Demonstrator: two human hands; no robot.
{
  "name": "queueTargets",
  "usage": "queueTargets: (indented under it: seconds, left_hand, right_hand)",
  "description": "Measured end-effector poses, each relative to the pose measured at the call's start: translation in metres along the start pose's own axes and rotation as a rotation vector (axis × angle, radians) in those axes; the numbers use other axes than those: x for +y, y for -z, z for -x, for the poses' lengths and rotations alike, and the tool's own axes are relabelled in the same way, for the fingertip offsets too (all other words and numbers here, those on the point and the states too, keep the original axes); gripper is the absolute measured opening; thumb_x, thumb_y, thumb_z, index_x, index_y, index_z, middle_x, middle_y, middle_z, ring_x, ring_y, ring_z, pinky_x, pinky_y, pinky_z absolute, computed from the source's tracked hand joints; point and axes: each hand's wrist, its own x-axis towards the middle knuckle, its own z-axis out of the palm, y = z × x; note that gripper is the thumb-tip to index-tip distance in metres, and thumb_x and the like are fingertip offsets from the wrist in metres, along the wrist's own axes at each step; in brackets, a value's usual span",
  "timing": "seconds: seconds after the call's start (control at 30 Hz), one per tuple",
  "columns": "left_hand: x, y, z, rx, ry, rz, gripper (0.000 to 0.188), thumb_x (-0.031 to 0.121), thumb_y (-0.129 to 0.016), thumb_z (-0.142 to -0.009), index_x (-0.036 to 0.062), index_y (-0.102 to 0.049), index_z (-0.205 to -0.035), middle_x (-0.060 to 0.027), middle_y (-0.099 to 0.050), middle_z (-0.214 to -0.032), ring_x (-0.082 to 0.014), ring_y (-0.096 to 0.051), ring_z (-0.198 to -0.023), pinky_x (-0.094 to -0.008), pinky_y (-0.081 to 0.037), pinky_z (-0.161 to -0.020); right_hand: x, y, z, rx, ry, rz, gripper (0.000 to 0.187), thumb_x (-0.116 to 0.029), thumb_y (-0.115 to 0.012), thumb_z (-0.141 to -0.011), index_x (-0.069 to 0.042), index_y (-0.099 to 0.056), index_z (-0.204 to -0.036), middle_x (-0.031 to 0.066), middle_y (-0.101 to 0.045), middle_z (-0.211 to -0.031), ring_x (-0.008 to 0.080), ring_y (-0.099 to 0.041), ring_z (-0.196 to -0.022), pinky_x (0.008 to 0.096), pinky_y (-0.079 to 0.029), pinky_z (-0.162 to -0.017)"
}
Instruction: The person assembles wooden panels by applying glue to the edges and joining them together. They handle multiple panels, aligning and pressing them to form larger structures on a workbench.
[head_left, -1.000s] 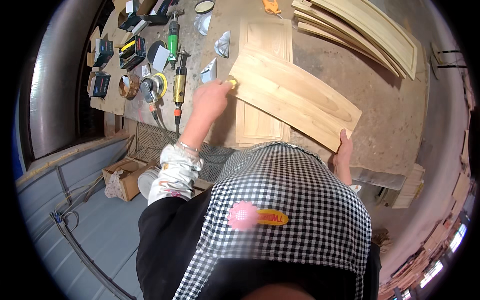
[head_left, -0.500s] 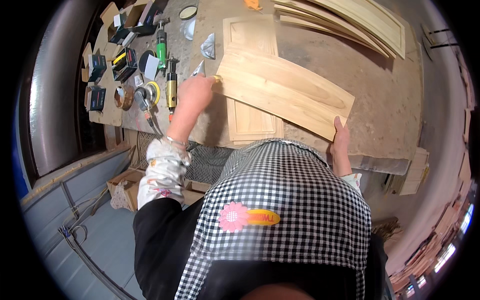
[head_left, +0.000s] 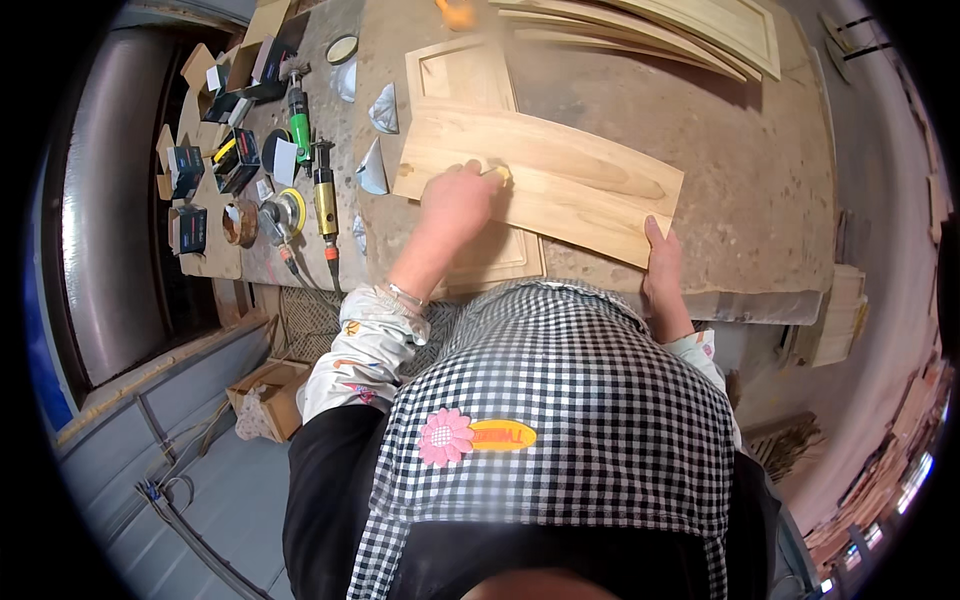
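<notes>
A thin, light wooden panel (head_left: 570, 165) with a gently curved far edge lies slanted over a framed wooden cabinet door (head_left: 460, 75). My left hand (head_left: 458, 205) is closed on a small yellow piece (head_left: 503, 176) that looks like folded sandpaper, pressed against the panel's face left of its middle. Most of that piece is hidden by the fingers. At the panel's right end, my right hand (head_left: 664, 265) grips the near corner, thumb on top and fingers out of sight underneath.
Several curved panels (head_left: 640, 45) are stacked at the far right of the workbench (head_left: 745, 210). On the left lie a green air tool (head_left: 299, 122), a brass-coloured one (head_left: 325, 195), a round sander (head_left: 282, 215), opened small boxes (head_left: 187, 172) and folded grey sheets (head_left: 383, 108).
My left hand has slid rightward with the yellow piece, from the panel's left end onto its face. The right hand keeps its hold. The whole view has shifted slightly.
</notes>
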Motion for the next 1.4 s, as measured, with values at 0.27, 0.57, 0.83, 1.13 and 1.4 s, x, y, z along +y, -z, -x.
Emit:
queueTargets:
  seconds: [0.27,0.57,0.83,1.13,1.4]
  left_hand:
    - [-0.006,0.012,-0.027,-0.084,-0.078,-0.245,0.020,0.015,-0.055,-0.084,0.0163,-0.072,-0.094,-0.0090,-0.065,-0.090,-0.0261,-0.067,-0.081,-0.0391,-0.054,-0.068]
    - [0.007,0.018,-0.032,-0.177,-0.157,-0.281,0.023,0.016,-0.054,-0.086,0.0162,-0.074,-0.097,-0.0091,-0.069,-0.095,-0.0266,-0.069,-0.086,-0.0415,-0.055,-0.071]
    - [-0.094,0.007,0.010,0.031,0.486,0.202,0.030,0.011,-0.053,-0.088,0.0063,-0.064,-0.115,-0.0143,-0.069,-0.104,-0.0262,-0.068,-0.088,-0.0389,-0.052,-0.075]
    - [-0.133,-0.072,0.043,0.371,0.891,1.483,0.031,0.003,-0.049,-0.090,0.0101,-0.059,-0.118,0.0003,-0.056,-0.080,-0.0049,-0.040,-0.052,-0.0195,-0.033,-0.043]
    - [-0.062,-0.038,0.029,0.402,0.530,0.448,0.036,0.014,-0.056,-0.089,0.0037,-0.049,-0.123,-0.0222,-0.063,-0.107,-0.0473,-0.058,-0.100,-0.0537,-0.047,-0.080]
  right_hand:
    - [0.014,0.008,-0.011,0.007,0.005,0.058,0.045,-0.029,-0.065,-0.093,0.003,-0.057,-0.124,0.0114,-0.064,-0.117,0.0194,-0.058,-0.105,0.0325,-0.044,-0.092]
    - [0.029,0.013,-0.021,-0.001,-0.005,0.165,0.046,-0.036,-0.060,-0.096,0.004,-0.060,-0.120,0.0126,-0.065,-0.112,0.0191,-0.060,-0.100,0.0328,-0.046,-0.089]
    - [0.040,0.029,-0.027,-0.074,0.031,-0.020,0.039,-0.030,-0.046,-0.101,0.003,-0.060,-0.117,0.0114,-0.065,-0.109,0.0173,-0.058,-0.100,0.0307,-0.045,-0.089]
    - [-0.005,0.026,-0.008,-0.172,-0.005,0.018,0.033,-0.018,-0.050,-0.098,0.003,-0.055,-0.123,0.0103,-0.064,-0.112,0.0168,-0.061,-0.101,0.0292,-0.049,-0.087]
    - [-0.064,-0.027,0.017,-0.407,-0.171,0.111,0.066,-0.002,-0.055,-0.091,-0.009,-0.026,-0.150,0.0107,-0.058,-0.126,0.0186,-0.060,-0.110,0.0330,-0.056,-0.087]
